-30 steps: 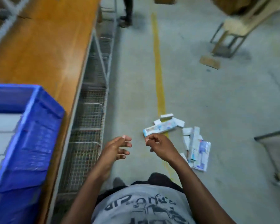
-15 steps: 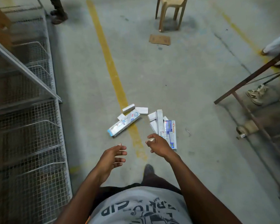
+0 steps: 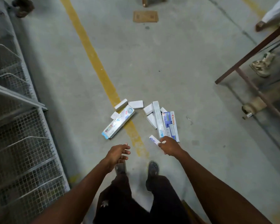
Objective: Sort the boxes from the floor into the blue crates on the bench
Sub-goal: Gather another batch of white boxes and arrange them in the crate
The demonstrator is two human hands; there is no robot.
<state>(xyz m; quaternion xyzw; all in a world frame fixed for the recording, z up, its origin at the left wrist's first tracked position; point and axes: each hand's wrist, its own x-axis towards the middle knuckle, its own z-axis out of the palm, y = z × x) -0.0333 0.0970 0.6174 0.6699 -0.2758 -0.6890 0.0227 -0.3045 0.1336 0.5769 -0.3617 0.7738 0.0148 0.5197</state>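
Several boxes lie on the grey concrete floor in two loose groups. A long white-and-blue toothpaste box [image 3: 118,123] lies slanted on the yellow line, with small white boxes [image 3: 135,104] around its far end. To the right lie a long blue-and-white box [image 3: 170,124] with red lettering and more white boxes [image 3: 149,109]. My right hand [image 3: 170,145] pinches a small white box [image 3: 154,140] with blue letters at the near end of that group. My left hand [image 3: 118,153] hovers over the floor, fingers apart, holding nothing. No blue crate is in view.
Wire-mesh shelving [image 3: 19,126] under the bench runs along the left. A brown metal frame [image 3: 249,65] stands at the right with shoes [image 3: 261,64] beneath it. A cardboard piece [image 3: 145,16] lies farther off. Other people's feet show at the top left and top right.
The view has swung from the bench and blue crate down to the floor. Both hands have moved toward the boxes, and my right hand now holds a small white box.
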